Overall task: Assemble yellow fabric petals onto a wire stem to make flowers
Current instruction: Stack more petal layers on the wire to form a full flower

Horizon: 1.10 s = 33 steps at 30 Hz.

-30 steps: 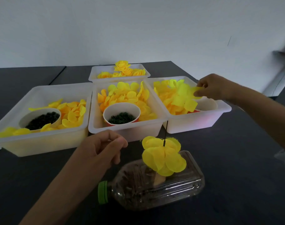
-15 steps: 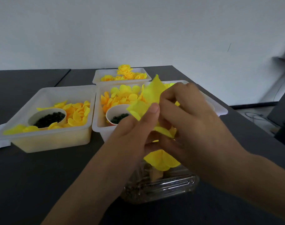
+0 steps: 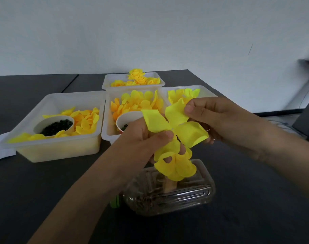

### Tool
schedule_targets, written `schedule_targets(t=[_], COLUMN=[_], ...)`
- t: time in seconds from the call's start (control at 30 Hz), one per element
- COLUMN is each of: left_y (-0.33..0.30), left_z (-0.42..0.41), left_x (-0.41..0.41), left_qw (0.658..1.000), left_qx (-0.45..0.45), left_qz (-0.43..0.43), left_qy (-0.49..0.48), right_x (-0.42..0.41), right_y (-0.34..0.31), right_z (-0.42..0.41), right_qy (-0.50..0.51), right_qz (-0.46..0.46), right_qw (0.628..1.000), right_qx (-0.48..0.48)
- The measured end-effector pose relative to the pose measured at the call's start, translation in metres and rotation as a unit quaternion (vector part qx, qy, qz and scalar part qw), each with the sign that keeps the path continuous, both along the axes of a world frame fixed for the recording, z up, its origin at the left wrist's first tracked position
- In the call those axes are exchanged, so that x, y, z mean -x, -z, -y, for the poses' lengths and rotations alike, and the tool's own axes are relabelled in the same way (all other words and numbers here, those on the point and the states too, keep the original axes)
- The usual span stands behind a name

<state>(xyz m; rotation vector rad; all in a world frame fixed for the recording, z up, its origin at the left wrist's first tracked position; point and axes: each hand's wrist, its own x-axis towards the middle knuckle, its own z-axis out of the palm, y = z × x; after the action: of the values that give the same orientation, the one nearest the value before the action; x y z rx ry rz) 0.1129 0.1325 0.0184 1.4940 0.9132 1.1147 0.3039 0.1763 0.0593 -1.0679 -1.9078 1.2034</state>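
Both hands work directly above the clear plastic bottle [image 3: 169, 191], which lies on its side on the dark table [image 3: 44, 191]. The left hand [image 3: 141, 138] pinches the centre of a multi-lobed yellow petal piece [image 3: 175, 124] between thumb and fingers. The right hand [image 3: 211, 118] pinches one upper lobe of the same piece. Just above the bottle, under the held piece, sits a part-built yellow flower [image 3: 176, 166]; its wire stem is hidden. Behind the bottle stand four white trays [image 3: 53, 148] holding loose yellow petals; two also hold cups of dark beads [image 3: 57, 125].
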Motion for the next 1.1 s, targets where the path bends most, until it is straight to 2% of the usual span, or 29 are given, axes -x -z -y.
schedule_targets(t=[0.17,0.37,0.63,0.77,0.87,1.0,1.1], left_y=[-0.001,0.011,0.015,0.015,0.015,0.014,0.012], left_z=[-0.003,-0.011,-0.018,-0.024,-0.026,-0.019,-0.013], left_x=[0.003,0.01,0.015,0.016,0.013,0.011,0.008], left_qw=[1.0,0.992,0.992,0.988,0.988,0.992,0.987], left_qx=[0.013,0.056,-0.021,-0.047,-0.014,0.084,0.123], left_qz=[-0.014,0.035,-0.083,-0.104,-0.094,-0.017,-0.049], left_qy=[0.007,-0.105,-0.091,-0.101,-0.124,-0.093,-0.089], right_x=[0.001,-0.01,-0.017,-0.018,-0.018,-0.018,-0.018], right_y=[0.007,0.019,0.038,0.042,0.045,0.049,0.052], right_z=[-0.009,-0.016,-0.013,-0.012,-0.011,-0.01,-0.006], right_qy=[-0.009,-0.016,-0.001,-0.026,-0.016,0.027,0.039], right_qz=[-0.055,-0.091,-0.04,-0.02,-0.042,-0.09,-0.124], right_qw=[0.995,0.983,0.988,0.991,0.991,0.986,0.98], right_qx=[0.088,0.158,0.151,0.129,0.129,0.137,0.153])
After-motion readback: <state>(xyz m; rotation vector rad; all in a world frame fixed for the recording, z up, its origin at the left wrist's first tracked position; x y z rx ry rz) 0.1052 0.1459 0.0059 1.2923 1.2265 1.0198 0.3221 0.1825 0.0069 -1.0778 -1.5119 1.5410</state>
